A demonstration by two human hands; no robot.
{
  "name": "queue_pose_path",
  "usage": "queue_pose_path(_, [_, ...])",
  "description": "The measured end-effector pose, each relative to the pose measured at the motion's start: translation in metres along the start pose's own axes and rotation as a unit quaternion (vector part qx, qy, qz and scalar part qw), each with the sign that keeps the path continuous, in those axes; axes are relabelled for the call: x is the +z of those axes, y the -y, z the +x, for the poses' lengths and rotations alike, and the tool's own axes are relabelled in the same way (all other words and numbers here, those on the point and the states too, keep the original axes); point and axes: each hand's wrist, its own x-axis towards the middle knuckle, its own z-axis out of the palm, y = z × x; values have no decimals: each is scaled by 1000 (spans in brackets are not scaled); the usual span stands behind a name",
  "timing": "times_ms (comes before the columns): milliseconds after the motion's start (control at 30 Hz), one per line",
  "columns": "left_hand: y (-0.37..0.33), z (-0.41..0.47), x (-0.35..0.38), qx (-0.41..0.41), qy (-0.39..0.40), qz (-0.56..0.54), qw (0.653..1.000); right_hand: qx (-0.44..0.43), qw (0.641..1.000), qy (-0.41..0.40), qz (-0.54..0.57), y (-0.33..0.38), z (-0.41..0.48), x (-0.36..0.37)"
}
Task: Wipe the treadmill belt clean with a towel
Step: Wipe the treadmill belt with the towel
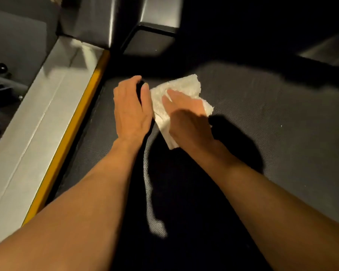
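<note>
A white towel (181,86) lies on the dark treadmill belt (266,118), just above the middle of the frame. The right hand (186,118) presses flat on it, fingers straight, its grip released. The left hand (132,110) rests just left of the towel, thumb at its edge; its fingers curl out of sight, so I cannot tell its grip. A yellow strip (74,122) and a grey side rail (37,114) run along the left.
</note>
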Motion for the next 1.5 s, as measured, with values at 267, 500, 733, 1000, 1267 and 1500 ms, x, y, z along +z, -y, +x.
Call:
queue_pose_path(267, [1, 2, 4, -52, 7, -54, 997, -16, 999, 25, 30, 15, 19, 10])
queue_pose_path(500, [4, 4, 1, -56, 4, -66, 996, -6, 999, 31, -16, 34, 58, 0])
queue_pose_path(733, [23, 12, -27, 1, -37, 159, 987, -30, 993, 110, -2, 54, 54, -5])
queue_pose_path(1000, [42, 7, -53, 55, 33, 187, 980, -83, 993, 83, 30, 82, 44, 14])
queue_pose_path(1267, [47, 3, -57, 38, 49, 163, 985, -37, 998, 38, 17, 91, 44, 15])
queue_pose_path(1500, [41, -4, -55, 7, 17, 117, 993, -12, 998, -30, 52, 89, 28, 16])
